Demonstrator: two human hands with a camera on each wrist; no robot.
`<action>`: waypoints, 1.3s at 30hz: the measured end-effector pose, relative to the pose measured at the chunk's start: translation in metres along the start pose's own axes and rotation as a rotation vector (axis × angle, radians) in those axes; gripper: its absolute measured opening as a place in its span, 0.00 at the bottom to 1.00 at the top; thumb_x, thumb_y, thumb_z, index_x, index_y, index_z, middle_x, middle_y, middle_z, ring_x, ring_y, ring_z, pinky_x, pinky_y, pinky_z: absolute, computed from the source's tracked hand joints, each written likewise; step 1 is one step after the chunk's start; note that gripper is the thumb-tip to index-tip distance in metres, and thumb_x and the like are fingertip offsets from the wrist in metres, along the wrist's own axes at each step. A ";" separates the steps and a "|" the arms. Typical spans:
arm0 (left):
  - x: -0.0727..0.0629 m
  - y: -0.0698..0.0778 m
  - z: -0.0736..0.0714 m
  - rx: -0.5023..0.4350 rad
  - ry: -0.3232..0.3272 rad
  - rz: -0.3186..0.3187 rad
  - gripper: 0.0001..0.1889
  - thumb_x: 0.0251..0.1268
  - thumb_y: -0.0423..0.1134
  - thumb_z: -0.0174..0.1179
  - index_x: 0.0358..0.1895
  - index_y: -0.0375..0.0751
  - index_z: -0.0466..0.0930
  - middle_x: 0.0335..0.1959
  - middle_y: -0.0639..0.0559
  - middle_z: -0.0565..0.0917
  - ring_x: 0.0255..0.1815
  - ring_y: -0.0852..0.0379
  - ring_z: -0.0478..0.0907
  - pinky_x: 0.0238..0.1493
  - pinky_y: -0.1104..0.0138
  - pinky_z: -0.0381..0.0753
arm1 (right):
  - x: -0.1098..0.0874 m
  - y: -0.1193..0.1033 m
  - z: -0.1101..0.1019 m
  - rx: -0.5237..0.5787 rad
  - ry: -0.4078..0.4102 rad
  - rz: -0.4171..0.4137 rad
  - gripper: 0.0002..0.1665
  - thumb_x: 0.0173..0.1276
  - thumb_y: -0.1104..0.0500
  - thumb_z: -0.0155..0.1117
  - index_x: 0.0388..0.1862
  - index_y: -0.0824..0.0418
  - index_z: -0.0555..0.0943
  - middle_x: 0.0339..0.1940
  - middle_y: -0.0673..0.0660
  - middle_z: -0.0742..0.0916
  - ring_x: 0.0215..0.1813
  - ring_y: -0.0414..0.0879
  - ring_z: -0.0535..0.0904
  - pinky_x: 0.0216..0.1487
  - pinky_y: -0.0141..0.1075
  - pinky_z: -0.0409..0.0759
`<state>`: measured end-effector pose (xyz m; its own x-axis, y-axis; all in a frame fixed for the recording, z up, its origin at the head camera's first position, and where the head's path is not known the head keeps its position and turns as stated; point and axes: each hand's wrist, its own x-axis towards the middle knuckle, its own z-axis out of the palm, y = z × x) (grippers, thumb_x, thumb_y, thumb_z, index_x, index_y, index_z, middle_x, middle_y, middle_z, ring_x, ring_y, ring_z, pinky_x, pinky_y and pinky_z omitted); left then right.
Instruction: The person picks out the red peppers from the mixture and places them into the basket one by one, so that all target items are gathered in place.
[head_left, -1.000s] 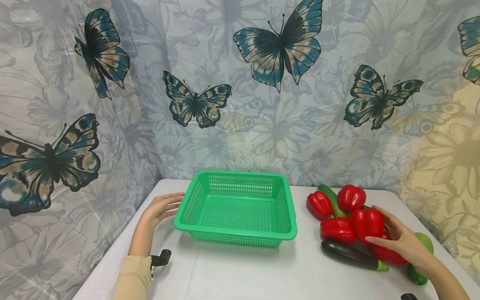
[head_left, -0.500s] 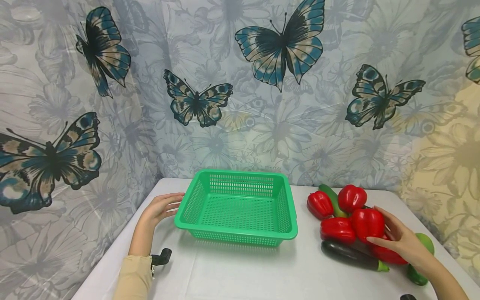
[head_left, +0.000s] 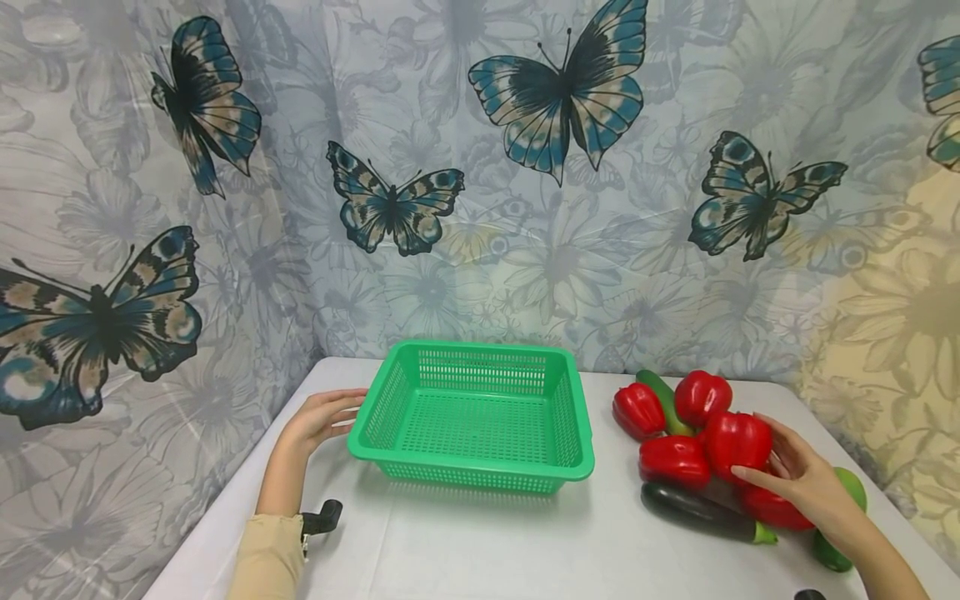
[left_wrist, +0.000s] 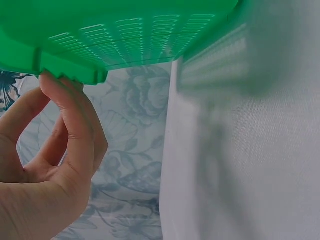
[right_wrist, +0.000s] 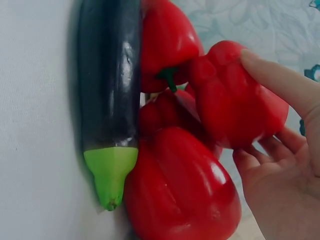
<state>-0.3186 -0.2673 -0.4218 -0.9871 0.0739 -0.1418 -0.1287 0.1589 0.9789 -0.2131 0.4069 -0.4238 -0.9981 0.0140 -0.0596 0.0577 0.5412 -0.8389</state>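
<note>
My right hand (head_left: 806,479) grips a red bell pepper (head_left: 737,446), thumb on its near side and fingers around the far side. In the right wrist view, this pepper (right_wrist: 240,95) is at or just above the pile; whether it still touches the others cannot be told. Below it lie another red bell pepper (right_wrist: 185,185) and a dark eggplant (right_wrist: 111,75) with a green cap. At the left, my left hand (head_left: 318,421) touches the rim of a green plastic basket (head_left: 472,479) with relaxed fingers. The left wrist view shows its fingertips (left_wrist: 47,80) at that rim.
More red bell peppers (head_left: 639,411) and a long green vegetable (head_left: 663,400) lie at the back right. Another green vegetable (head_left: 831,550) is partly hidden by the right forearm. A butterfly-patterned cloth (head_left: 555,275) hangs behind the white table (head_left: 480,550).
My right hand has raised the gripped pepper slightly and tilted it. The left hand and the basket have stayed put.
</note>
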 end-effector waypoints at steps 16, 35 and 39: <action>0.003 -0.006 -0.001 0.000 0.001 0.002 0.28 0.72 0.44 0.58 0.68 0.30 0.67 0.57 0.49 0.81 0.50 0.60 0.83 0.52 0.64 0.83 | 0.004 -0.019 0.004 0.050 0.056 0.013 0.55 0.73 0.46 0.58 0.80 0.52 0.31 0.78 0.72 0.44 0.78 0.69 0.41 0.40 0.11 0.73; 0.002 -0.004 0.002 -0.013 0.037 -0.011 0.29 0.68 0.45 0.62 0.67 0.32 0.70 0.57 0.49 0.81 0.47 0.61 0.83 0.51 0.64 0.84 | 0.014 -0.033 0.018 0.108 0.088 -0.059 0.54 0.72 0.48 0.61 0.81 0.48 0.35 0.80 0.67 0.44 0.79 0.66 0.42 0.43 0.11 0.73; 0.002 -0.005 0.001 -0.032 0.028 -0.003 0.28 0.68 0.43 0.62 0.66 0.31 0.72 0.53 0.52 0.83 0.46 0.61 0.84 0.49 0.64 0.84 | 0.017 -0.038 0.021 0.132 0.078 -0.075 0.53 0.73 0.49 0.60 0.81 0.50 0.36 0.80 0.67 0.45 0.80 0.65 0.44 0.45 0.10 0.72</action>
<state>-0.3196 -0.2665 -0.4267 -0.9889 0.0460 -0.1411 -0.1343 0.1272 0.9827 -0.2320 0.3686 -0.4043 -0.9980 0.0460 0.0440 -0.0201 0.4283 -0.9034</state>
